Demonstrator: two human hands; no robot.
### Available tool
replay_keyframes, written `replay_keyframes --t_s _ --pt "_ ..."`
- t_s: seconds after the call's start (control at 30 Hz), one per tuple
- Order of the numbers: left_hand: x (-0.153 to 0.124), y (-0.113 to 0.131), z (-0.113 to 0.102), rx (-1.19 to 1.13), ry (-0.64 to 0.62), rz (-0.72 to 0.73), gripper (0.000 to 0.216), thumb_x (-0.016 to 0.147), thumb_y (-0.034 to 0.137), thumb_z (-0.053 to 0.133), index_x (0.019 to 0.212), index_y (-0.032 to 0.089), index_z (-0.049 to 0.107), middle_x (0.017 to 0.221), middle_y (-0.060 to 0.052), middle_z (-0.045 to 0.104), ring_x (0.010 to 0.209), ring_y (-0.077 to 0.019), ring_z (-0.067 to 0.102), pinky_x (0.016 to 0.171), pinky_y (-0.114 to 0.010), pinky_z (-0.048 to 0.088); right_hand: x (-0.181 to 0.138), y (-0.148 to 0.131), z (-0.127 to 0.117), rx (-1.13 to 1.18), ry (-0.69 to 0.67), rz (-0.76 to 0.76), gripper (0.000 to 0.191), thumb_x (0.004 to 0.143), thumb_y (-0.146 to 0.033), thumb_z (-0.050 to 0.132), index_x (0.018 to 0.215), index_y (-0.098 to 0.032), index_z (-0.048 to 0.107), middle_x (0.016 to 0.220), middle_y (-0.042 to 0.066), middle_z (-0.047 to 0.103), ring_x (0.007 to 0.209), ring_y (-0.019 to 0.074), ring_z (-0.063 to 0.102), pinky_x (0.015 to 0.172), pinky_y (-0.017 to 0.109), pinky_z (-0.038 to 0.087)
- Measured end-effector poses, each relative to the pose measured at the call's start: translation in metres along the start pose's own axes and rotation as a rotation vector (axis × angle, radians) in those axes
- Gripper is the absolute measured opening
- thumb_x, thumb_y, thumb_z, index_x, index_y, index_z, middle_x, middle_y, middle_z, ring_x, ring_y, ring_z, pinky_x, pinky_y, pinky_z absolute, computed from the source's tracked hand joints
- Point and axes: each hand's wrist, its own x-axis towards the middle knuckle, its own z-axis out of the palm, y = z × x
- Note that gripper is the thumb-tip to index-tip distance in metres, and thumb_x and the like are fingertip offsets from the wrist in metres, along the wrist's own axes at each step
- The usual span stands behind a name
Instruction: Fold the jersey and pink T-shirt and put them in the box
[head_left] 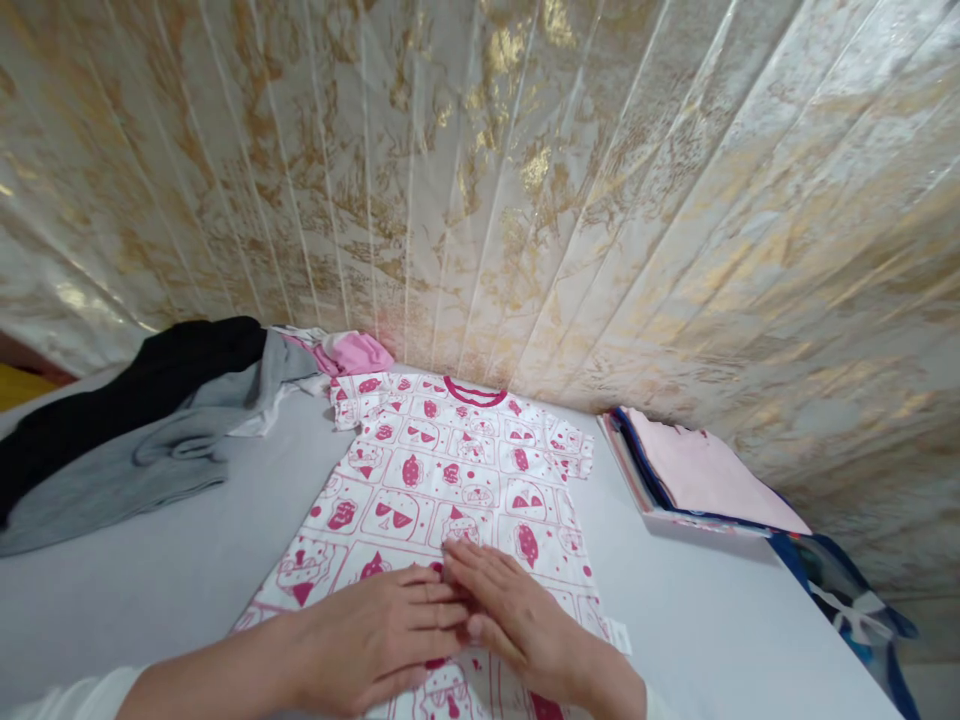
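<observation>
A white short-sleeved shirt [465,470] with a dark pink cartoon print and pink neckband lies spread out, its collar toward the wall. My left hand [382,635] rests flat on its lower front, fingers stretched to the right. Beside it, my right hand [517,610] lies on the cloth with fingers extended forward and left. The fingertips of both hands meet near the middle of the shirt. Neither hand holds anything that I can see. The shirt's bottom hem runs out of view, and a small white tag shows at its right side.
On the left lie loose black [195,350] and grey garments [150,470], with a pink cloth [352,353] behind. A folded stack of clothes [705,465] sits at the right edge. Beyond that edge is a blue-trimmed bag [847,600]. A gold-patterned curtain [480,180] hangs behind the white surface.
</observation>
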Motion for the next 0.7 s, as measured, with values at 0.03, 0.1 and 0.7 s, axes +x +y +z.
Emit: replay_keyframes --t_s 0.03,0.1,0.7 --pt "-0.005 0.001 -0.001 -0.008 -0.003 -0.008 0.043 0.098 0.023 0.046 0.141 0.019 0.045 0.142 -0.006 0.051 0.134 -0.0201 0.044 0.116 -0.035 0.027 0.01 0.006 -0.003 -0.003 -0.011 -0.013 0.053 0.101 -0.035 0.036 0.151 -0.026 0.023 0.157 0.002 0.024 0.145 0.0145 0.02 0.118 0.037 0.024" --pt "-0.008 0.001 -0.001 -0.023 0.0 -0.013 0.043 0.099 0.024 0.045 0.142 0.021 0.044 0.144 -0.006 0.048 0.135 -0.0202 0.042 0.115 -0.035 0.028 0.029 0.028 -0.012 -0.094 0.028 0.107 0.052 0.099 -0.032 0.039 0.149 -0.022 0.03 0.157 0.006 0.025 0.145 0.0195 0.02 0.118 0.044 0.023" --pt "-0.087 -0.055 0.011 0.377 0.206 -0.558 0.044 0.102 0.025 0.036 0.146 0.024 0.036 0.155 -0.004 0.032 0.142 -0.0172 0.027 0.113 -0.036 0.025 0.07 -0.046 0.023 -0.068 0.01 0.019 0.059 0.098 -0.035 0.041 0.15 -0.015 0.025 0.158 0.01 0.018 0.146 0.0232 0.015 0.117 0.047 0.025"
